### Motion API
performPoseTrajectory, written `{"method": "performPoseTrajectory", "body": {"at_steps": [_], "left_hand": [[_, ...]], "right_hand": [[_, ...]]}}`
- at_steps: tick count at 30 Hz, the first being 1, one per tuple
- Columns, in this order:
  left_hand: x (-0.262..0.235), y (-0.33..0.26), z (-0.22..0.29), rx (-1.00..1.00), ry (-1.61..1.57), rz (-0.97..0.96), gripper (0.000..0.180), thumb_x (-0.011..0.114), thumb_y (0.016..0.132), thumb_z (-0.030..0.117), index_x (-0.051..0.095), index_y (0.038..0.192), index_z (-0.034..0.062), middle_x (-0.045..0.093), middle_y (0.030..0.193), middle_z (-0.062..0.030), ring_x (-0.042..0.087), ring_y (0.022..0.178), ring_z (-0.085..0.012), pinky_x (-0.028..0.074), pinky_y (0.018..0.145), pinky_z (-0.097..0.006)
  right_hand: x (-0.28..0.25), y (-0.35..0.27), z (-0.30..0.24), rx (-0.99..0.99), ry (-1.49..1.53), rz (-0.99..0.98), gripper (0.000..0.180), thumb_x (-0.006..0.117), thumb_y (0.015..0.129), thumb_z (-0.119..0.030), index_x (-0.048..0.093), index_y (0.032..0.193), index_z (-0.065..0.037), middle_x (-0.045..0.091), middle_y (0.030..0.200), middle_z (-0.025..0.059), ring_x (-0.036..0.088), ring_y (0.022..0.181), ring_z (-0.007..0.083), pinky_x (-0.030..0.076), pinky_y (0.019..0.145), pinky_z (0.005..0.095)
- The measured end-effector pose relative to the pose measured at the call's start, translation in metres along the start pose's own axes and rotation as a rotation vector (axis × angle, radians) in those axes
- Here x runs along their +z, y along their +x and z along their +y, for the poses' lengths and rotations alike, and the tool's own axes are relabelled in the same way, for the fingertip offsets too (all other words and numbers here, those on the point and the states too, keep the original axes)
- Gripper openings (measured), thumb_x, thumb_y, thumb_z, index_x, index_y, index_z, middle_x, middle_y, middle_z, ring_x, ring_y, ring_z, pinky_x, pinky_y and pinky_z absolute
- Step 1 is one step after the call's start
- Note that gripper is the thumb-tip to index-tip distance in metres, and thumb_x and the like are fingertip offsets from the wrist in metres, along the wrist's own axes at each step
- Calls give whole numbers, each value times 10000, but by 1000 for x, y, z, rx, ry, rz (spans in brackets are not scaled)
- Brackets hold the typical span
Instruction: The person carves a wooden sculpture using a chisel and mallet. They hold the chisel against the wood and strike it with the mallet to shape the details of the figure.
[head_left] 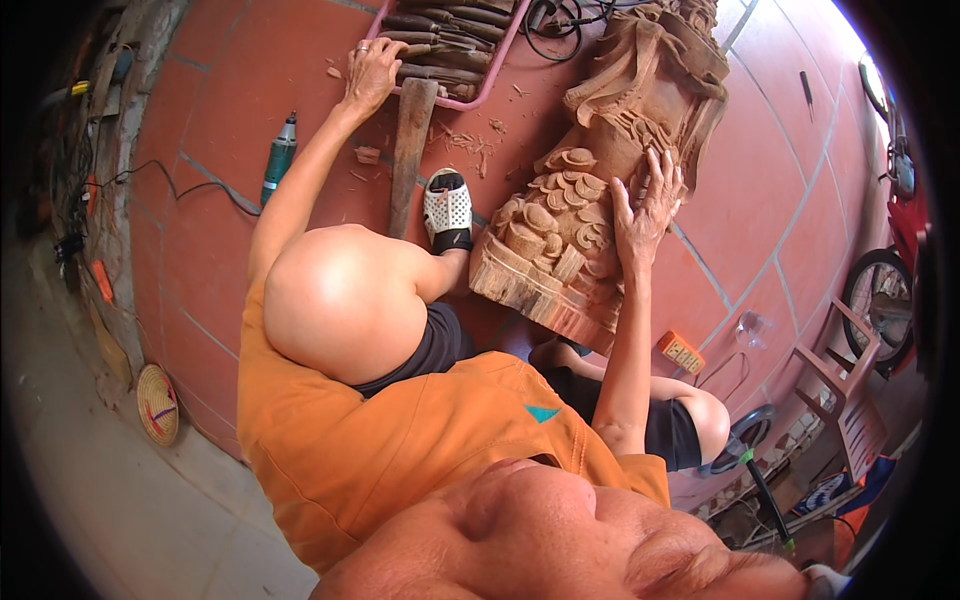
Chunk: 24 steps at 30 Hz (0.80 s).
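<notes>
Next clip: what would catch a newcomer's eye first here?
The big wood carving at upper centre, lying on the red tiled floor, with the right hand flat on its scaled relief. The left hand reaches to the pink tray of chisels at the top, just above a wooden mallet.

Mallet (pixel 411 150) left of carving (pixel 590 200)

We see bright, even daylight | our bare knee (pixel 335 290) glares nearly white | soft short shadows lie under the carved reddish wooden block (pixel 600 190) on the red tiled floor (pixel 230 90) | fisheye bends tile lines, rim falls black | foreground bottom blurred, centre sharp.
</notes>
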<state>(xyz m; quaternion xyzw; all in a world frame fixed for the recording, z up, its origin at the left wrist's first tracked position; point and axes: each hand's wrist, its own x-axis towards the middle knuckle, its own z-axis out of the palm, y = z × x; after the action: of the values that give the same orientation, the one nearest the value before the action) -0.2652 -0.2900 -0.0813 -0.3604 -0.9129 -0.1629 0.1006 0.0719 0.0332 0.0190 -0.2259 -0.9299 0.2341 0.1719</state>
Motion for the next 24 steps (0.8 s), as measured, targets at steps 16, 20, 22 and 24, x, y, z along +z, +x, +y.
{"method": "performPoseTrajectory", "body": {"at_steps": [16, 20, 22, 24], "left_hand": [[-23, 9, -45, -163, -196, -484, 287, 512, 1017, 301, 667, 1209, 154, 686, 1172, -90, 598, 1183, -295, 357, 994, -564], [-23, 1, -52, -138, -225, -441, 296, 492, 1031, 298, 677, 1207, 149, 683, 1168, -70, 612, 1159, -268, 309, 1018, -553], [-24, 5, -52, -118, -225, -443, 293, 487, 1035, 292, 681, 1206, 155, 682, 1172, -71, 614, 1146, -267, 311, 1001, -528], [-28, 8, -47, -99, -204, -457, 291, 484, 1036, 285, 685, 1205, 160, 681, 1174, -71, 617, 1128, -268, 314, 979, -506]], "right_hand": [[1, 1, 0, -3, -31, 8, 639, 726, 886, -330, 490, 1448, -140, 382, 1563, 136, 279, 1476, 369, 162, 1200, 571], [2, 2, 1, -5, -9, 7, 635, 727, 885, -330, 495, 1442, -131, 389, 1558, 143, 283, 1474, 370, 157, 1205, 559], [1, 1, 1, 1, -14, 11, 634, 728, 885, -328, 496, 1440, -129, 389, 1557, 145, 282, 1475, 370, 154, 1207, 557], [2, 1, 1, 1, -20, 6, 634, 729, 884, -327, 495, 1439, -130, 389, 1558, 144, 281, 1475, 370, 150, 1209, 558]]}}
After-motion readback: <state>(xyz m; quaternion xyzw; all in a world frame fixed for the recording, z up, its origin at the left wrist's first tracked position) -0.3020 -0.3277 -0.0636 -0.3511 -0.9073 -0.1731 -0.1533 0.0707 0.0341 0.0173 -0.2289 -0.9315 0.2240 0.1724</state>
